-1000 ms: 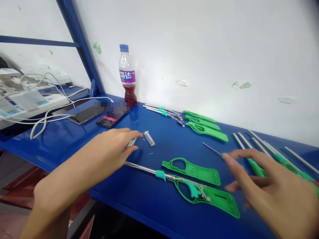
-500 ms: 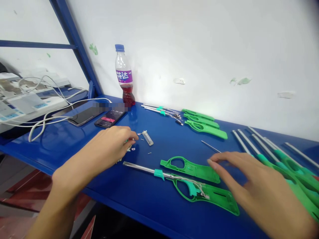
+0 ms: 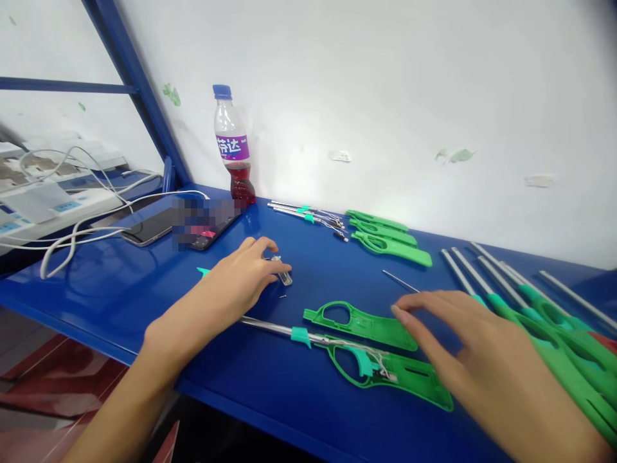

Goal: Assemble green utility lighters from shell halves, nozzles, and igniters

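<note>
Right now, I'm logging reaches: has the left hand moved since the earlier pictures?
Yes: judged against the Fanta bottle, the left hand has moved rightward in the view, now at the clear plastic tank.

Open tabletop [image 3: 332, 275] between rear shells [image 3: 401, 253] and front shells [image 3: 378, 328], thin rod [image 3: 401, 281] at right.
</note>
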The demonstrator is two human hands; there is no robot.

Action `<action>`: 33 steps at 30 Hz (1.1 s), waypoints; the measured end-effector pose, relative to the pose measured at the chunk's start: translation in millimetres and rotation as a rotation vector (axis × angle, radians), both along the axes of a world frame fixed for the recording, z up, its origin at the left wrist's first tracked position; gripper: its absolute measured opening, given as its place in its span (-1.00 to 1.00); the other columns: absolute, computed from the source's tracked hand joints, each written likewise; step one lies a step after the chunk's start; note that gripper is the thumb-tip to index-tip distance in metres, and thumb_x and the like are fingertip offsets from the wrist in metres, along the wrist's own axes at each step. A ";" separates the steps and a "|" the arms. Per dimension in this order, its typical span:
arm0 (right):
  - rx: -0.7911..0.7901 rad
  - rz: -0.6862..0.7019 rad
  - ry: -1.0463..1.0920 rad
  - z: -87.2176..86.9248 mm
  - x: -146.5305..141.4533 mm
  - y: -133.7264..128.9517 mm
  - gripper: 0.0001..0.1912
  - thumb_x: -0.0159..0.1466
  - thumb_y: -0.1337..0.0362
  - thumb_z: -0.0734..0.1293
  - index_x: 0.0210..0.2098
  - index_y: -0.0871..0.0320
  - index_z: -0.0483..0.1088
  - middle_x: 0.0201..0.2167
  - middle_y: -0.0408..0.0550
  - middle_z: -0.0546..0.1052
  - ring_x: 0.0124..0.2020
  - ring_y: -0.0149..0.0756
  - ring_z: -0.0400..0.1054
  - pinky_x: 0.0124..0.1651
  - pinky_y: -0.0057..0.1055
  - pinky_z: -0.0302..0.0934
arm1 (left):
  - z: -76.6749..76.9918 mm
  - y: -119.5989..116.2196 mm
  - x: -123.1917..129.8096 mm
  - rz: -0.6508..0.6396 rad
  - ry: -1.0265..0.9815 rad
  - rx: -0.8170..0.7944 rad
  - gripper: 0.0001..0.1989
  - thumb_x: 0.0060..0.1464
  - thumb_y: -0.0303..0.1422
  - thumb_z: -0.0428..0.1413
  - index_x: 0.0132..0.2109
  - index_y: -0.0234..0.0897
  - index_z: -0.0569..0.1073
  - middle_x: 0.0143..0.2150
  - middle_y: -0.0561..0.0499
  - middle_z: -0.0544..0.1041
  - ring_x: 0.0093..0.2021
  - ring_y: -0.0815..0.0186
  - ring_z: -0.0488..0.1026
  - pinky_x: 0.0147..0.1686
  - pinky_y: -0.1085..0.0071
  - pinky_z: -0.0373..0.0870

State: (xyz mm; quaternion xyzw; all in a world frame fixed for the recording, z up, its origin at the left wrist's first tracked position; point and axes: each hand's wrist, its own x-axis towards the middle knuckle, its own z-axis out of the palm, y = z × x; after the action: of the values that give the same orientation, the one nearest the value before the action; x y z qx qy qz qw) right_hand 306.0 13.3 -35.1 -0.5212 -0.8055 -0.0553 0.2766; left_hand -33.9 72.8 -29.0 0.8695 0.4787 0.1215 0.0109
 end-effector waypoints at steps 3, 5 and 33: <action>0.000 -0.001 0.002 -0.5 -0.5 0.1 -0.69 0.55 -0.01 0.20 -0.08 -0.04 0.51 -0.14 -0.17 0.66 -0.11 -0.21 0.59 -0.11 -0.25 0.43 | 5.8 -8.5 11.0 -0.028 -0.011 -0.009 -0.63 0.47 -0.45 -0.06 0.05 -0.13 0.65 0.19 -0.14 0.46 0.10 0.09 0.42 -0.10 0.24 0.48; -0.002 0.004 0.000 -1.1 -1.0 0.4 -0.69 0.55 0.00 0.20 -0.08 -0.04 0.52 -0.14 -0.16 0.66 -0.11 -0.20 0.60 -0.12 -0.24 0.44 | 7.8 -11.2 16.3 -0.057 -0.018 -0.013 -0.68 0.47 -0.45 -0.03 0.00 -0.13 0.64 0.14 -0.10 0.50 0.07 0.12 0.41 -0.13 0.28 0.45; 0.197 0.001 0.152 15.5 -37.6 -5.9 -0.64 0.54 -0.04 0.25 -0.13 -0.01 0.60 -0.30 -0.27 0.73 -0.71 -0.47 0.41 -0.71 -0.53 0.22 | 13.3 -17.2 -34.5 0.191 -0.019 -0.142 -0.79 0.43 -0.27 0.07 0.02 -0.07 0.60 0.00 -0.06 0.59 -0.04 0.09 0.58 -0.16 0.25 0.40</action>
State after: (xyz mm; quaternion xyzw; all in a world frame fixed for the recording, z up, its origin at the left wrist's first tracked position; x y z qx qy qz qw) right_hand 268.3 7.4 -19.6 -0.4940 -0.7730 -0.0942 0.3867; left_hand -68.4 55.6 -15.6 0.8156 0.5668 0.0961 0.0654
